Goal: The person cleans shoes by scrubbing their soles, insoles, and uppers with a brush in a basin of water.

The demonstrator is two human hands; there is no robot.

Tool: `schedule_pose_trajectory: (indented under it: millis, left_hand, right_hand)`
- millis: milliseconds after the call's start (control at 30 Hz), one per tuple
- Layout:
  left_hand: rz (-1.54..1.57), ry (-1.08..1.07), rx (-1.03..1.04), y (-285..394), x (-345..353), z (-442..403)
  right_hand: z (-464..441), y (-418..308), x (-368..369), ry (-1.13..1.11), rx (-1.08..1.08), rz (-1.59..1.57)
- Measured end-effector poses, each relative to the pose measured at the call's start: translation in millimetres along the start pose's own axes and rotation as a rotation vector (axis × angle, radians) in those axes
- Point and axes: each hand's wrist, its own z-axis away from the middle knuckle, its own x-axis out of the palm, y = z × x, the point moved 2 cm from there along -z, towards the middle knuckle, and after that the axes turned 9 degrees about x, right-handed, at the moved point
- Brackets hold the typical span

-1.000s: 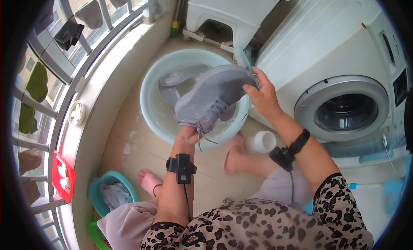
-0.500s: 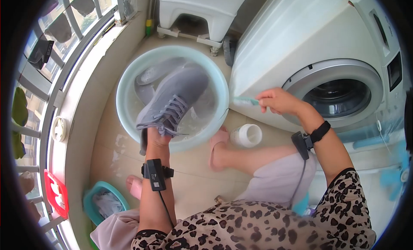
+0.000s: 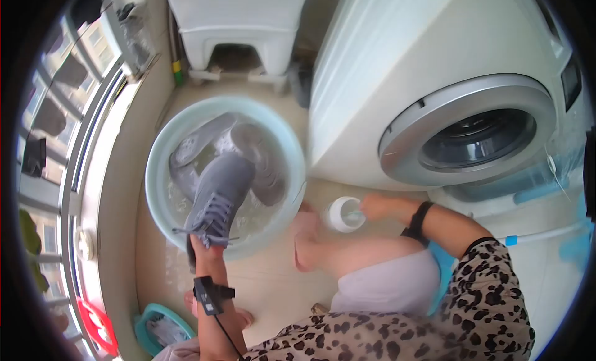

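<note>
A grey lace-up sneaker point(image 3: 220, 193) is held over the basin, its toe pointing away from me. My left hand point(image 3: 206, 250) is pushed into its ankle opening and carries it; the fingers are hidden inside. Low on the right, my right hand point(image 3: 380, 207) is closed around a pale green brush point(image 3: 356, 215). The brush head is inside the mouth of a white plastic jar point(image 3: 339, 219) on the floor. Soapy water fills the light blue basin point(image 3: 156, 168), where another grey shoe point(image 3: 268, 174) and a loose insole point(image 3: 202, 137) lie wet.
A white washing machine point(image 3: 366, 131) with a round door stands at the right. A white plastic stand point(image 3: 239, 35) is behind the basin. A teal tub point(image 3: 149, 339) holding cloth sits lower left, near a red plastic item point(image 3: 98, 327) by the window ledge.
My right hand has lowered the brush from beside the washing machine into the white jar. The view has shifted, and more of the shoe in the water shows. My left hand stays in the sneaker.
</note>
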Motion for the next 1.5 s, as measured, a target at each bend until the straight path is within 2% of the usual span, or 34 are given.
schedule_pose_trajectory:
  millis: [67,100,133,200,300,333,433,567,667,700,767,867,967,1033,1133,1300,1500]
  left_hand:
    - [-0.012,0.088,-0.040,-1,-10,-1]
    - [-0.023,0.128,-0.055,-2,-14,-2]
    - [-0.039,0.163,-0.067,-1,-18,-3]
    - [-0.078,0.214,-0.084,-3,-22,-4]
    - [-0.106,0.263,-0.106,-4,-24,-2]
    - [-0.113,0.268,-0.112,-4,-24,-2]
    - [-0.131,0.297,-0.121,-5,-25,-1]
    - [-0.147,0.315,-0.136,-6,-23,2]
    - [-0.148,0.329,-0.136,-1,-23,7]
    - [-0.152,0.331,-0.133,1,-19,9]
    - [-0.168,0.338,-0.123,10,-3,13]
    - [-0.191,0.344,-0.117,20,27,18]
    - [-0.096,0.272,-0.121,-12,-31,-2]
    - [-0.085,0.224,-0.109,-13,-33,-5]
    - [0.090,0.239,-0.178,-11,-37,-6]
    - [0.375,0.265,-0.258,-23,-56,-7]
    - [0.480,0.174,-0.231,-16,-23,2]
  right_hand:
    - [11,-30,9,0.095,0.282,-0.098]
    - [6,-38,16,0.066,0.323,-0.159]
    - [6,-45,18,0.064,0.297,-0.214]
    - [-13,-46,41,0.236,0.252,-0.295]
    - [-51,-61,30,-0.003,0.116,-0.198]
    - [-67,-62,40,-0.019,0.074,-0.069]
    - [-72,-62,40,-0.138,0.076,-0.002]
    - [-58,-67,35,-0.063,0.083,-0.204]
    - [-92,-55,78,-0.126,0.019,-0.452]
    - [-102,-49,93,-0.170,0.018,-0.633]
    - [-79,-48,86,-0.325,0.211,-1.483]
    - [-81,-29,88,-0.432,0.296,-1.337]
    - [-28,-32,36,-0.434,0.396,-1.183]
    - [-7,-25,30,-0.413,0.427,-1.269]
    - [25,-9,33,-0.388,0.338,-1.374]
    - [109,13,3,-0.368,0.331,-1.529]
    - [166,-18,-86,-0.188,0.133,-1.650]
